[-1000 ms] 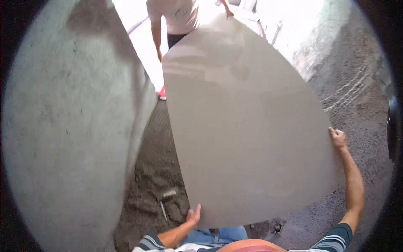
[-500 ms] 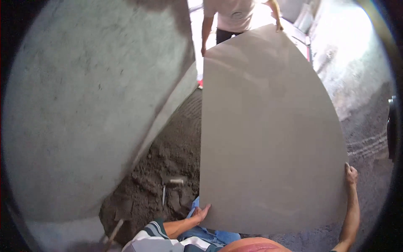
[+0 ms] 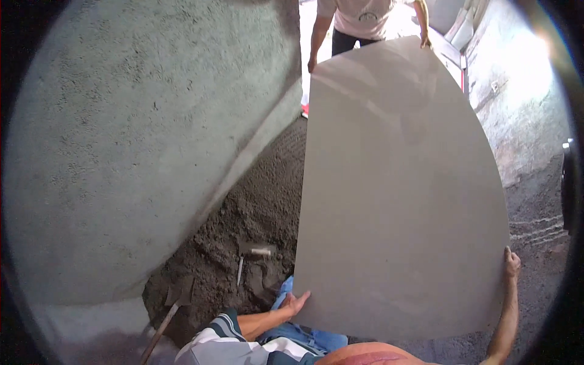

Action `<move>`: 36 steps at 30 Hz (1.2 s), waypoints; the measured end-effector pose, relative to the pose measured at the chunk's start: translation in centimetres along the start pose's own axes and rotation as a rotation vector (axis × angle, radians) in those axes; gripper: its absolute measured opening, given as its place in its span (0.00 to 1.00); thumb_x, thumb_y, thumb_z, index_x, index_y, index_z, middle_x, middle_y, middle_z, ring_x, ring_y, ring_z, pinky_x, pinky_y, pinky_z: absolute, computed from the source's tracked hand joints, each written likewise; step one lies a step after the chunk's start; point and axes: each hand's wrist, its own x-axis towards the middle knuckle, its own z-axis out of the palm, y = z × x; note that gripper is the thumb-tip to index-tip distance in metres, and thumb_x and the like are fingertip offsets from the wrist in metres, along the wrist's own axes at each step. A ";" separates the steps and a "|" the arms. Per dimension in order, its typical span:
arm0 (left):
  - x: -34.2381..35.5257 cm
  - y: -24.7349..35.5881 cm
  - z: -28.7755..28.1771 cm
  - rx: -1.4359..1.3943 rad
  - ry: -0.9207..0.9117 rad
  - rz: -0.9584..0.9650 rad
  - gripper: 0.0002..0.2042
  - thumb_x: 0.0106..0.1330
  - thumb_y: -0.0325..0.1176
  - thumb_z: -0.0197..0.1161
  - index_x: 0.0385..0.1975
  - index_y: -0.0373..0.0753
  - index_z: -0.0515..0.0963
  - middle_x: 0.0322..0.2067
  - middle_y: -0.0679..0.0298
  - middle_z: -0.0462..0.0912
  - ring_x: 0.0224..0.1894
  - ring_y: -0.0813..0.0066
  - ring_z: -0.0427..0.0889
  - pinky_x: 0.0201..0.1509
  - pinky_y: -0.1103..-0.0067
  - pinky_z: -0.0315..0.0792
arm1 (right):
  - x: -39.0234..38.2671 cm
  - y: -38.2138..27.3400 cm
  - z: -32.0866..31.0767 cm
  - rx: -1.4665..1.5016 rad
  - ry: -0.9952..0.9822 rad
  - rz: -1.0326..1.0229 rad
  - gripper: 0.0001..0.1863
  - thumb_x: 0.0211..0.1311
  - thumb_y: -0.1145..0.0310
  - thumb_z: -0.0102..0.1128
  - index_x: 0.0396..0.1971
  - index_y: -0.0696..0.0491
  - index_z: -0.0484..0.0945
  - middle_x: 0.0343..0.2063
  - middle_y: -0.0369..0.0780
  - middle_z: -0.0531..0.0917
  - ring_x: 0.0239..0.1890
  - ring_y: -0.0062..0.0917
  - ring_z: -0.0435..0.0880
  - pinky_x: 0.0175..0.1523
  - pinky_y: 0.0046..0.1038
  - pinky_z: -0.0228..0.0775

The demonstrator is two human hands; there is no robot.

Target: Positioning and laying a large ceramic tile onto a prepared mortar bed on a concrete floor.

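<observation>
A large, flat grey tile spans the middle of the view between me and a person at the far end. My left hand grips its near left edge, thumb on top and fingers underneath, hidden. At the right edge, my right hand is closed around the rim. The other person's hands hold the far corners. Both of us keep the tile off the ground, though its height above the mortar is hard to judge.
Rough dark mortar covers the ground left of the tile. A trowel with a pale handle and a thin white stick lie on it. A shovel lies at lower left. Plastered walls stand on the left and right.
The tile, the far person and the surroundings sit slightly further right in the view. More of the shovel shows at lower left. Both my hands keep their hold on the tile.
</observation>
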 end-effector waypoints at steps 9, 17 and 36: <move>1.9 -0.6 0.7 0.019 0.079 0.062 0.48 0.43 0.66 0.51 0.52 0.24 0.53 0.51 0.43 0.60 0.55 0.56 0.61 0.56 0.72 0.56 | 1.7 1.9 1.8 -0.062 -0.016 -0.010 0.29 0.53 0.46 0.46 0.12 0.60 0.66 0.11 0.37 0.62 0.18 0.20 0.60 0.24 0.28 0.55; 2.5 0.1 1.2 0.095 0.135 0.056 0.46 0.45 0.64 0.51 0.51 0.22 0.54 0.51 0.42 0.60 0.55 0.55 0.61 0.56 0.72 0.56 | 1.4 0.9 2.0 0.006 -0.035 0.028 0.28 0.53 0.46 0.46 0.12 0.59 0.67 0.11 0.33 0.64 0.18 0.18 0.60 0.24 0.25 0.55; 2.6 0.6 1.5 0.138 0.138 0.009 0.46 0.41 0.64 0.54 0.48 0.24 0.58 0.47 0.43 0.65 0.51 0.55 0.65 0.51 0.70 0.61 | 1.9 1.5 3.9 -0.100 -0.024 0.099 0.31 0.51 0.42 0.45 0.13 0.59 0.68 0.12 0.38 0.67 0.19 0.24 0.65 0.28 0.28 0.58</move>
